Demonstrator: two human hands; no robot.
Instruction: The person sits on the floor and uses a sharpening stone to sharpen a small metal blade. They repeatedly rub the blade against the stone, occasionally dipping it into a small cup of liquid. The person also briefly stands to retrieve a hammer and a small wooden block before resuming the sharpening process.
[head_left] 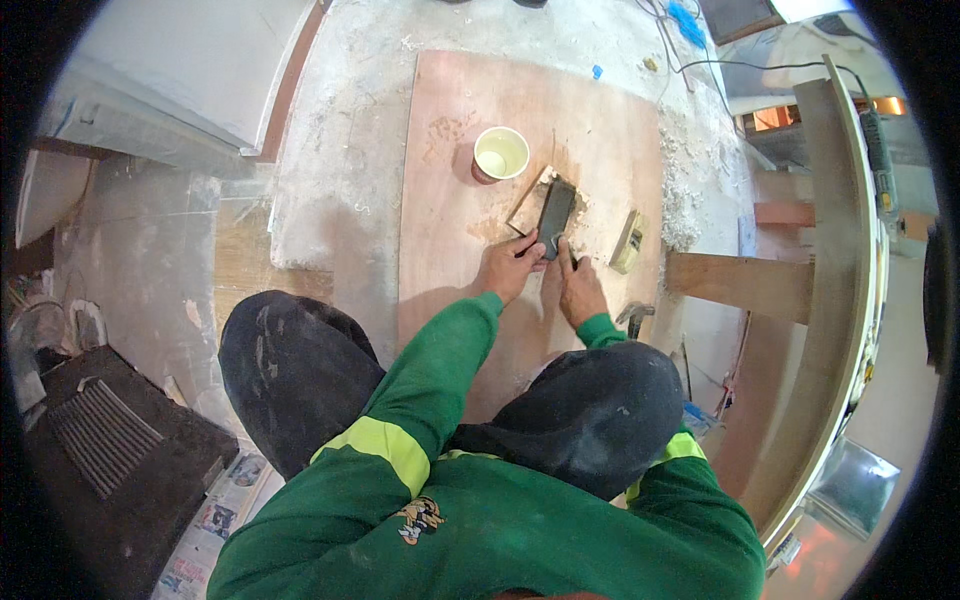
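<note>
Block [558, 207] was touched at six o'clock by half-curled left hand [507, 270] and right hand [582, 294], hold unclear, work judged unfinished.

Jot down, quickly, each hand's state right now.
Left hand: fingers curled at the dark block's near end; whether gripping it cannot be told.
Right hand: index finger extended beside that end; anything held cannot be told.

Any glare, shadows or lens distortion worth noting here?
Head view: fisheye bending along the wooden frame, with blackened corners; glare on the shiny panel at lower right; soft shadow left of the cup; the dark block shows little surface detail.
</note>
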